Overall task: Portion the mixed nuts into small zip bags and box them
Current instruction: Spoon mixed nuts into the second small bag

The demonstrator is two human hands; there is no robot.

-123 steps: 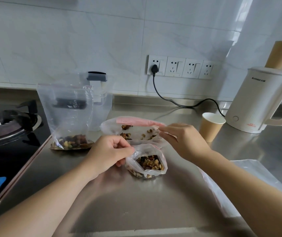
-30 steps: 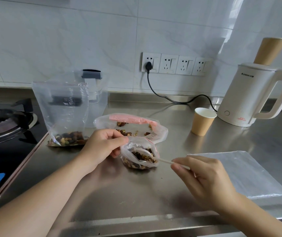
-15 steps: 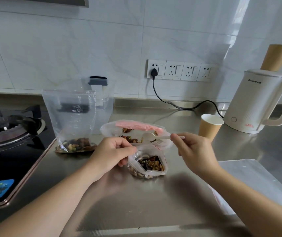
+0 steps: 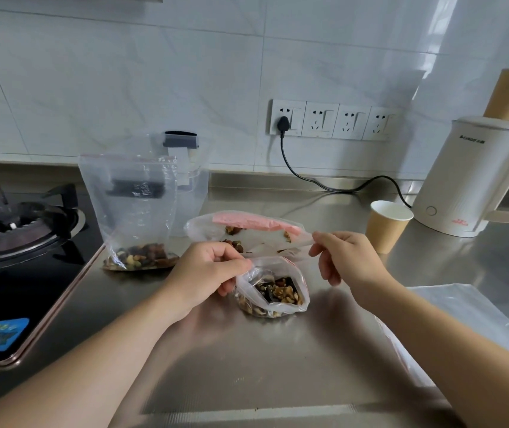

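Observation:
A small zip bag (image 4: 273, 293) holding mixed nuts stands on the steel counter (image 4: 247, 366). My left hand (image 4: 206, 273) grips its left rim and keeps the mouth apart. Just behind it lies a larger clear bag with a pink strip (image 4: 247, 222) and a few scattered nuts inside. My right hand (image 4: 348, 261) pinches the handle of a translucent plastic spoon (image 4: 296, 240), which points left into that pink-strip bag. The spoon's bowl is hard to make out through the plastic.
A tall upright zip bag (image 4: 132, 211) with nuts at its bottom stands left, in front of a clear container (image 4: 196, 180). A gas stove (image 4: 21, 223) is far left. A paper cup (image 4: 386, 225), a white kettle (image 4: 469, 180) and flat plastic bags (image 4: 463, 319) are right.
My right hand lifted the spoon from the small bag's mouth and carried it back into the pink-strip bag. My left hand kept its grip on the small bag's rim.

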